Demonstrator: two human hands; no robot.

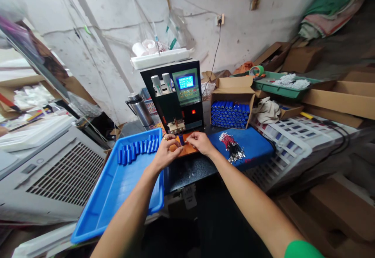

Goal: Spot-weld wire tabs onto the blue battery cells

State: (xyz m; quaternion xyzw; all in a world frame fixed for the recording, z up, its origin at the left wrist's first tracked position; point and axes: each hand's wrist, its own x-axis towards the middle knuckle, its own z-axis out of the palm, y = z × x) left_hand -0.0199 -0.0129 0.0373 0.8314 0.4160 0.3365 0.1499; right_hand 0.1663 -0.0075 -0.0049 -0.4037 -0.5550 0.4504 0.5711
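One blue cylinder (181, 138) at the centre of the frame, roughly upright by an orange plate (189, 150), below a black machine (166, 103) with a lit screen (186, 82). Pinches it near its lower end with the left hand (168, 148), grip closed. Brings the right hand (200, 142) close on its other side, fingertips bent together; cannot tell about anything in that grip.

Left of centre, a blue tray (123, 187) with more cylinders (136, 150) in its upper part. Right of centre, a wire bundle (233, 147) on a blue pad (258, 140); above, a cardboard box (231, 82) of stacked cylinders (230, 114).
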